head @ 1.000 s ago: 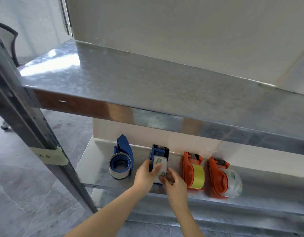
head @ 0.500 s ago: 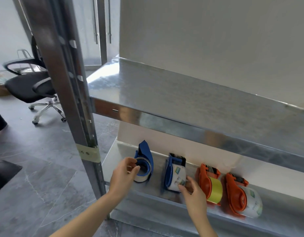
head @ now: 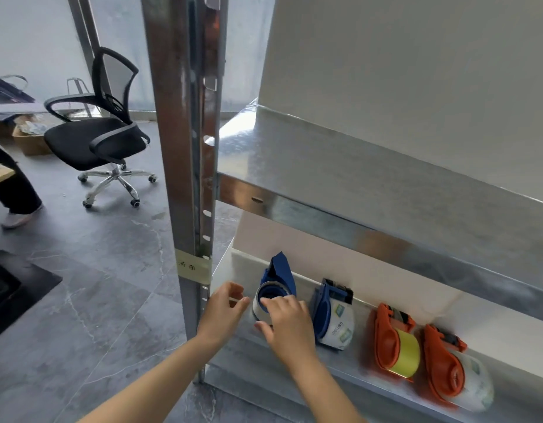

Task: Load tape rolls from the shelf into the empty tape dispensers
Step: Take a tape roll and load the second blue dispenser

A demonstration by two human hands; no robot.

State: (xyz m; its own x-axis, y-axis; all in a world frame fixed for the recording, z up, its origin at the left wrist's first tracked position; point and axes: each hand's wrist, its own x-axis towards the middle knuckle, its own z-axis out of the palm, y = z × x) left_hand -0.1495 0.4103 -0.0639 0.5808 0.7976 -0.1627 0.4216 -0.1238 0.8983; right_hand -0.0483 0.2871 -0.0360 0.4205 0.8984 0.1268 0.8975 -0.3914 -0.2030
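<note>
Several tape dispensers stand in a row on the lower metal shelf [head: 355, 366]. The leftmost is a blue dispenser [head: 279, 274] with a clear tape roll [head: 259, 303] on its hub. My right hand [head: 284, 320] rests on this roll, fingers over its front and thumb under it. My left hand [head: 223, 311] sits just left of the roll with curled fingers pinching near its edge. Right of these stand a second blue dispenser [head: 332, 317] with a white printed roll, an orange dispenser [head: 393, 341] with yellow tape, and another orange dispenser [head: 450, 369] with a white roll.
A steel upright post [head: 185, 148] with a paper label rises at the shelf's left end. The upper metal shelf [head: 371, 184] overhangs the lower one. A black office chair [head: 99, 129] and a person's leg [head: 14, 184] are on the grey floor to the left.
My right hand left the second blue dispenser and moved left onto the leftmost dispenser's roll. My left hand stays beside that roll. The view swung further left.
</note>
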